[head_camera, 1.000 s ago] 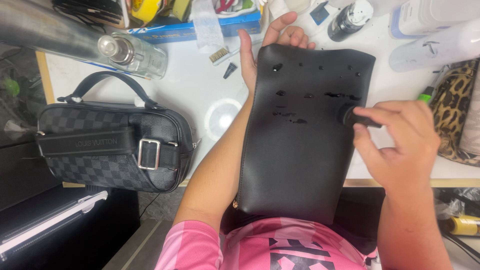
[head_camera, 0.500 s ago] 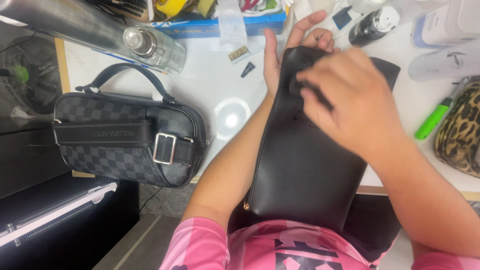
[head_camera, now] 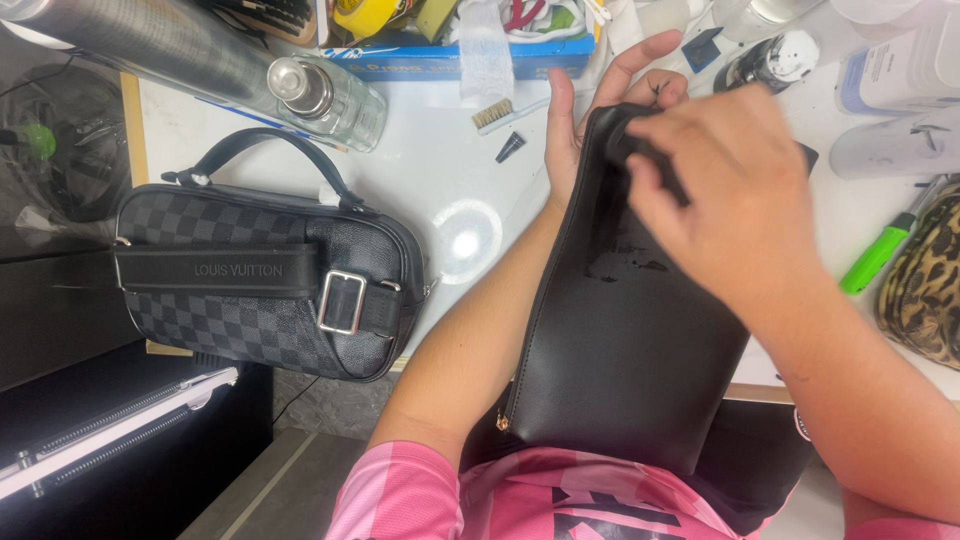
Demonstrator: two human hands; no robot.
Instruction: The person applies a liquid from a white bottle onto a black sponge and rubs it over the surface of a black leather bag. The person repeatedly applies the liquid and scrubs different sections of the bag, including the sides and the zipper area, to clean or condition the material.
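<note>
Black leather pouch (head_camera: 630,370): flat, smooth, held upright-lengthwise over the near edge of the white table (head_camera: 420,170), lower end against the pink shirt (head_camera: 430,500). Small gold fitting at its lower left corner. A dark wet smear marks the face near the middle.

Left hand (head_camera: 590,110): behind the pouch's far end, palm toward the leather, fingers spread open and extended past the top edge; supports the pouch from underneath, forearm running along its left side.

Right hand (head_camera: 730,190): on top of the pouch's upper part, fingers curled closed, pressing a small dark item against the leather; what the item is cannot be told.

Checkered handbag (head_camera: 260,285): grey-and-black check, black top handle, black strap with silver buckle; lies on its side at the table's left end, well apart from the pouch.

Glass bottle (head_camera: 325,100): clear, silver cap, lying beyond the handbag.

Small brush (head_camera: 497,115): pale bristles, on the table just left of the left hand, with a small black cone-shaped piece (head_camera: 510,147) beside it.

Blue box (head_camera: 460,55): along the far edge, filled with mixed clutter.

Green marker (head_camera: 880,250): at the right, beside a leopard-print bag (head_camera: 925,290).

White bottles (head_camera: 900,100): far right corner.
</note>
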